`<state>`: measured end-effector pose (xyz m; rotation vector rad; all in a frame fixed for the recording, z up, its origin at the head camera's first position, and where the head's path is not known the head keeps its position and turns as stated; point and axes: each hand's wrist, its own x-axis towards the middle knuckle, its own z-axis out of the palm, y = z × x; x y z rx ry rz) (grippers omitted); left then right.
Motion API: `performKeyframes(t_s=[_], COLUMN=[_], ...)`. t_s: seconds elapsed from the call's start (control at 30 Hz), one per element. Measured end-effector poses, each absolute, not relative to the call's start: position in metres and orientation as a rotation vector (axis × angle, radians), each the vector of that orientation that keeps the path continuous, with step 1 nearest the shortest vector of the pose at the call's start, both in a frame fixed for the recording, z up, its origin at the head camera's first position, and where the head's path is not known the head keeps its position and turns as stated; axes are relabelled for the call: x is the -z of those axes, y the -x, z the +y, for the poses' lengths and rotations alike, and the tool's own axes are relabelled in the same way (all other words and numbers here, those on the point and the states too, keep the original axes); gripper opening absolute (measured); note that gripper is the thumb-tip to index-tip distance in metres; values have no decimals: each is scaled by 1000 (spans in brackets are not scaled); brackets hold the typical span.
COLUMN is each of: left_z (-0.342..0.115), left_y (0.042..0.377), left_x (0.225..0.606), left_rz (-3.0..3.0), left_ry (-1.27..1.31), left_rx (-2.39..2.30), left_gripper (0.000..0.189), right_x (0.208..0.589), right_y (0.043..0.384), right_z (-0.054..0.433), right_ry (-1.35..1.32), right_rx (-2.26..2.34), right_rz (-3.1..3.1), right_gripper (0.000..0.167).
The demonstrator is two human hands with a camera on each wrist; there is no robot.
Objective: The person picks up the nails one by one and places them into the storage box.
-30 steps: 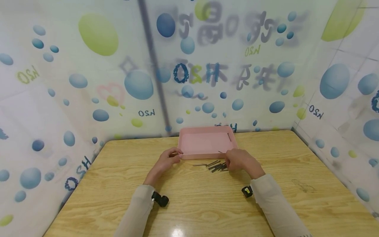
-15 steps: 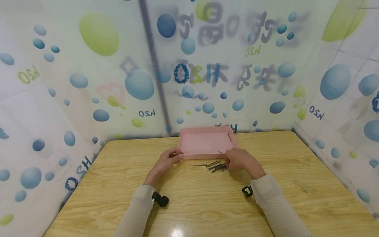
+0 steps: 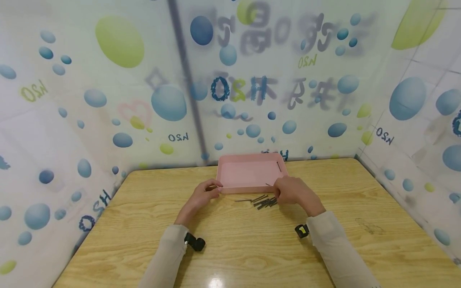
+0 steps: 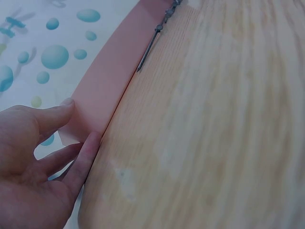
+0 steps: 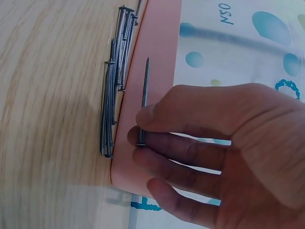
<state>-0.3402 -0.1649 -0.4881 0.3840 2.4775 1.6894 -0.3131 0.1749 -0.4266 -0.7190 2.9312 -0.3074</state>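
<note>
In the right wrist view my right hand (image 5: 205,133) pinches a single nail (image 5: 146,83) between thumb and fingertip, its point away from the palm and its head by the fingers. Beside it, a pile of dark nails (image 3: 265,202) lies on the table along the front of the pink tray (image 3: 248,190). My left hand (image 3: 204,195) grips the tray's front left corner; the left wrist view shows its fingertips at the rim and lower edge of the wall. Inside the tray, one nail (image 3: 279,166) lies near the right wall, and another dark tip shows by the front rim.
The wooden table (image 3: 230,240) reaches back to a patterned curtain (image 3: 230,132) close behind the tray. More printed curtain hangs at both sides. A faint scribbled mark (image 3: 369,226) is on the table at right.
My right hand has risen slightly from the pile toward the tray's front right corner, now with a nail in its fingers. The left hand and the tray stay where they were.
</note>
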Motion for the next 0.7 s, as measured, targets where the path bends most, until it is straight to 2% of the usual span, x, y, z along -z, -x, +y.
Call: performKeyframes(t_s=[0.37,0.7], left_z=[-166,-165], left_y=[341,340], left_x=[490,488], left_rz=[2482,2473], left_ry=[-365,-398], left_rx=[-1670,-1692], left_gripper=[18,23], right_x=[425,422], right_y=[316,316], right_z=[177,178], right_ry=[695,734], right_rx=[342,362], right_rz=[2984,3073], right_gripper=[17,16])
